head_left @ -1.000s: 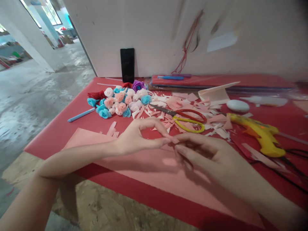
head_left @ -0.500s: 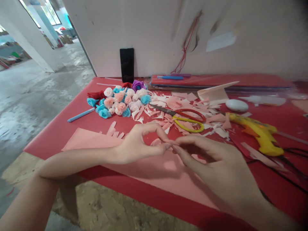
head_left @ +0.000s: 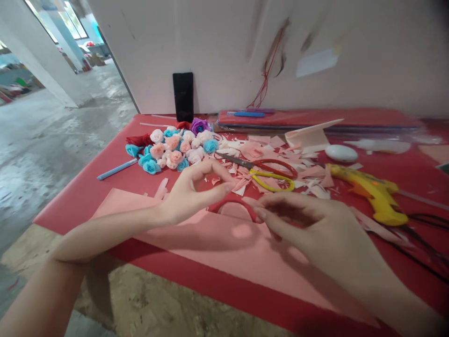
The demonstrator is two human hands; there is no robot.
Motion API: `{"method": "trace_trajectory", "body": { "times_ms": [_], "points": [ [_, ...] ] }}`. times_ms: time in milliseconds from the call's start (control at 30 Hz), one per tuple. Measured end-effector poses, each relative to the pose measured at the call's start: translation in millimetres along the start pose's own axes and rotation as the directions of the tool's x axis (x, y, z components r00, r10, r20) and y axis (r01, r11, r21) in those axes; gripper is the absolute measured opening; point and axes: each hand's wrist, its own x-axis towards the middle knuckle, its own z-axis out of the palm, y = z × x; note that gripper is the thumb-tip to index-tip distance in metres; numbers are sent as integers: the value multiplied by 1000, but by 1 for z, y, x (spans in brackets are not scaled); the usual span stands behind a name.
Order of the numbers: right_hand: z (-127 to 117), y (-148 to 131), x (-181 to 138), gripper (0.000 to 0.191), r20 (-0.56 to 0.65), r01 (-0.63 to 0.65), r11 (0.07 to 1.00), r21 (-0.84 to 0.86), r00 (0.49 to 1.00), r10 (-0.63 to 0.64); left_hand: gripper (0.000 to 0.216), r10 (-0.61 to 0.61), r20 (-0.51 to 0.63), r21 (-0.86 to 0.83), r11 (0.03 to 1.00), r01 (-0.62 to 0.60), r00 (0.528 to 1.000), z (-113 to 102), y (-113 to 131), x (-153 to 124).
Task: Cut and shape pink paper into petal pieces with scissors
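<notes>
My right hand (head_left: 308, 224) pinches a small piece of pink paper (head_left: 249, 202) between thumb and fingertips. A short gap to its left separates it from my left hand (head_left: 196, 189), whose thumb and index fingertips meet with nothing visible between them. Under both hands lies a large pink paper sheet (head_left: 217, 243), its far edge showing a curved cut-out with red beneath. Behind the hands, scissors (head_left: 261, 171) with one red and one yellow handle rest on pink and white paper scraps (head_left: 256, 150).
Several paper roses (head_left: 173, 158) cluster at back left, near a blue pen (head_left: 117, 169) and an upright phone (head_left: 183, 97). A yellow glue gun (head_left: 380, 199) with a black cord lies right. A white oval object (head_left: 341, 153) sits behind it on the red table (head_left: 77, 199).
My left hand has drawn back to the left, away from the pink paper piece. The right hand keeps the piece, and the hands are now apart.
</notes>
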Motion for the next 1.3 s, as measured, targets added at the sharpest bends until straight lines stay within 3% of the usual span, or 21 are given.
{"method": "trace_trajectory", "body": {
  "times_ms": [67,133,200,333,400,467,567,667,800,967,1133,1300],
  "points": [
    [-1,-1,1,16,91,-79,995,69,993,72,6,234,80,114,964,-242,969,-4,-1,5],
    [-2,2,2,20,165,-159,981,108,976,140,9,386,199,233,874,-426,901,-7,0,8],
    [-2,6,1,21,197,-212,971,107,962,188,13,397,281,318,820,-475,874,-8,1,9],
    [-3,12,-1,19,242,-221,971,88,951,194,16,262,360,427,807,-407,896,-6,3,3],
    [-3,13,-2,18,252,-227,970,92,947,198,17,309,368,474,749,-463,877,-5,2,1],
    [-3,12,-2,17,254,-246,964,98,943,215,18,436,370,523,632,-572,820,-4,1,-1],
    [-3,10,-1,18,282,-267,957,116,932,226,16,606,404,590,401,-701,686,-5,-1,-2],
    [-3,9,2,17,325,-276,948,159,921,213,11,662,443,636,243,-732,604,-5,-1,-5],
    [-3,8,0,15,288,-220,966,138,942,173,8,651,417,691,226,-686,635,-2,0,-11],
    [0,6,-7,8,93,108,992,-70,990,-102,10,643,383,725,236,-647,664,1,0,-12],
    [4,7,-10,9,-11,357,887,-294,926,-376,12,668,326,722,281,-633,669,2,-1,-8],
    [7,12,-9,9,-5,401,837,-373,901,-434,9,614,286,683,408,-606,736,2,2,-7]
  ]
}}
